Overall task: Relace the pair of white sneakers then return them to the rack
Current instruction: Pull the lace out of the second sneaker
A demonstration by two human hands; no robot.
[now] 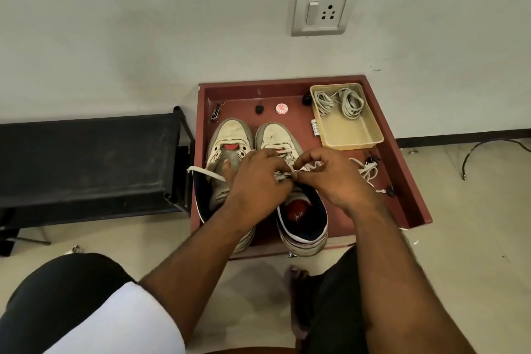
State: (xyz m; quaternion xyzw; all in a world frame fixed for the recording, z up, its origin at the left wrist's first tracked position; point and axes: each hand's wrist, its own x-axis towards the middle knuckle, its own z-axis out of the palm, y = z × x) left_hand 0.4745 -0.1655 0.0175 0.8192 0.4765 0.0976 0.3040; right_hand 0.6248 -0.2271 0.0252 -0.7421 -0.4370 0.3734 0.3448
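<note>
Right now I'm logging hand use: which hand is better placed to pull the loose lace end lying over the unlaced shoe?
Left. The left hand sits beside the lace end; the right hand is farther across.

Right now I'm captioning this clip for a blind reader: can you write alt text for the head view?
Two hands, left hand and right hand, pinch a white lace over the right-side white sneaker in a dark red tray on the floor. The unlaced sneaker sits beside it, spare laces fill a beige tub, and a black rack stands left.
</note>
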